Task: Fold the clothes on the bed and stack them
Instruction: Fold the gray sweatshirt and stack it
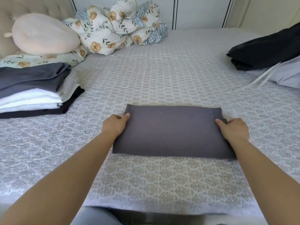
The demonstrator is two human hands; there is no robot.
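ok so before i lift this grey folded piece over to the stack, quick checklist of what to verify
1. Both sides gripped: ok. Left hand and right hand each hold a short edge of the grey folded garment.
2. Fold neat: ok. It lies flat, a tidy rectangle; a bit of fabric sticks out at the right edge.
3. Stack ready: ok. It sits at the left with a dark grey piece on top.
4. Stack squared: not ok. Layers are offset at the right edge.
5. Path across bed: ok.
6. Fingers under the fabric: cannot tell.
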